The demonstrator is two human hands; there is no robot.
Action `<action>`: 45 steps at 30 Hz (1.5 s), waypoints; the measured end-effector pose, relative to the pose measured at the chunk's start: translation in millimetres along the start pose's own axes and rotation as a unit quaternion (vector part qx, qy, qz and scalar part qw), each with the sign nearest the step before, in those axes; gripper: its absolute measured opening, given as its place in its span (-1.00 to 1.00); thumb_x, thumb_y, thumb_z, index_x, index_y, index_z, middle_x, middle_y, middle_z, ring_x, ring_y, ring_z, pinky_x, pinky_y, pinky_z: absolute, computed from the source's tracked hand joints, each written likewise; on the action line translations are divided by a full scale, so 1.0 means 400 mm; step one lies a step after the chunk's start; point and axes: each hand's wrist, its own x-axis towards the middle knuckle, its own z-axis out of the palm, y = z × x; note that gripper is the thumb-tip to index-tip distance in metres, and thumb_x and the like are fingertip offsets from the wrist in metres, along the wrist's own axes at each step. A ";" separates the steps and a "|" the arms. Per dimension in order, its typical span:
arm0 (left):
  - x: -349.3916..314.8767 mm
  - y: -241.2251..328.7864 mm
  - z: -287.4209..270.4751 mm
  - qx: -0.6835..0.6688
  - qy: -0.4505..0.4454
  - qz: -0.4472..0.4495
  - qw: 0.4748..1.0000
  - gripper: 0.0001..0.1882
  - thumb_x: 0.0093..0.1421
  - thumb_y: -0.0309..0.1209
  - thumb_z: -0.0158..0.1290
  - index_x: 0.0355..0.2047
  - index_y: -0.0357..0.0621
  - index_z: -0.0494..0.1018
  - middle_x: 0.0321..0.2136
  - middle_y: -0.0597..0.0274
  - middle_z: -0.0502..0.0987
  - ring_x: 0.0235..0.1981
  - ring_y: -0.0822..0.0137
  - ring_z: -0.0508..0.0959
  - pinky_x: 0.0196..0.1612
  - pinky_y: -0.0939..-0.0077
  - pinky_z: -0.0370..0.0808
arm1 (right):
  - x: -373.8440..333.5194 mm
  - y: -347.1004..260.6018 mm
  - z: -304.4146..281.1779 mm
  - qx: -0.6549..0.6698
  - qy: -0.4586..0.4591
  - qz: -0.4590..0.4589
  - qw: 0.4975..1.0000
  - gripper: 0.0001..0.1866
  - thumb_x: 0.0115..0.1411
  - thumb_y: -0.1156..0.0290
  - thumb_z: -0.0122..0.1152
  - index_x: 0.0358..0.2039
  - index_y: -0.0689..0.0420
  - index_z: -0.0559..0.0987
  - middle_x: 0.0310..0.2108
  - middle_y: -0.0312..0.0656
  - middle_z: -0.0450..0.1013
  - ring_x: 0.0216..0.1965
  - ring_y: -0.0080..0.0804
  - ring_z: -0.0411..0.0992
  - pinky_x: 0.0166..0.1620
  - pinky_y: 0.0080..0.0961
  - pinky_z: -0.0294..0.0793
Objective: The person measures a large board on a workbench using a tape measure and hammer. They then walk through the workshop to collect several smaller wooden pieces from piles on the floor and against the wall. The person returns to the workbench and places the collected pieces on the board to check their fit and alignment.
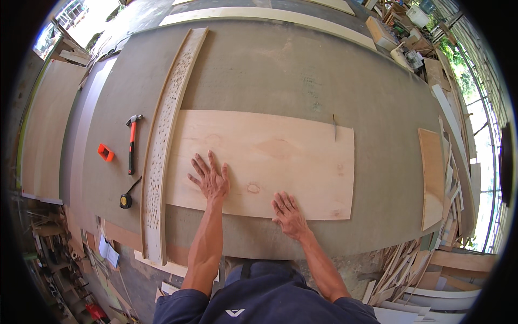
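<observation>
A pale plywood sheet [270, 146] lies flat on the large grey-brown worktable [259, 65]. My left hand [211, 178] rests on the sheet toward its left side, fingers spread and holding nothing. At the sheet's near edge my right hand [290, 216] lies palm down with fingers stretched out. Along the sheet's left end runs a long, narrow wooden board [167, 129] with raised side edges and many small marks or holes. A thin, slightly curved strip [334, 128], whose kind I cannot make out, sits across the sheet's far right edge.
Left of the narrow board lie a claw hammer [132, 144] with a red and black handle, an orange hollow block [106, 152] and a tape measure [125, 201]. A wooden panel [431, 178] lies at the table's right edge. Wood offcuts [396, 267] pile up at the lower right.
</observation>
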 end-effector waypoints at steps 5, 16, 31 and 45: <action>0.031 0.017 0.000 0.000 0.000 -0.001 1.000 -0.22 0.41 0.24 -0.43 0.51 0.22 -0.17 0.51 0.01 -0.33 0.52 -0.01 -0.38 0.41 -0.34 -0.47 | 0.027 0.020 -0.010 -0.009 -0.004 0.001 1.000 -0.21 0.24 0.21 0.23 0.42 0.17 0.18 0.51 -0.11 -0.06 0.52 -0.11 -0.18 0.51 -0.06 -0.17; 0.089 0.048 -0.002 0.001 -0.006 -0.004 1.000 -0.22 0.41 0.22 -0.41 0.51 0.20 -0.18 0.51 0.00 -0.33 0.52 0.00 -0.38 0.41 -0.35 -0.47 | 0.082 0.056 -0.031 -0.025 -0.009 -0.003 1.000 -0.23 0.27 0.19 0.18 0.42 0.18 0.18 0.50 -0.07 -0.06 0.52 -0.08 -0.15 0.50 -0.03 -0.15; 0.170 0.088 0.004 -0.020 0.001 0.005 1.000 -0.23 0.42 0.18 -0.37 0.51 0.17 -0.17 0.51 -0.02 -0.33 0.52 -0.01 -0.40 0.38 -0.42 -0.43 | 0.143 0.117 -0.047 -0.028 -0.011 -0.004 1.000 -0.23 0.30 0.17 0.15 0.44 0.15 0.15 0.52 -0.13 -0.10 0.53 -0.14 -0.20 0.51 -0.07 -0.22; 0.250 0.089 -0.011 -0.001 -0.051 0.067 0.996 -0.19 0.36 0.08 -0.17 0.51 0.15 -0.14 0.49 -0.16 -0.30 0.50 -0.20 -0.29 0.36 -0.52 -0.26 | 0.215 0.166 -0.063 -0.029 0.007 -0.017 0.999 -0.29 0.31 0.17 0.13 0.40 0.17 0.23 0.49 -0.10 -0.02 0.52 -0.15 -0.15 0.51 -0.07 -0.18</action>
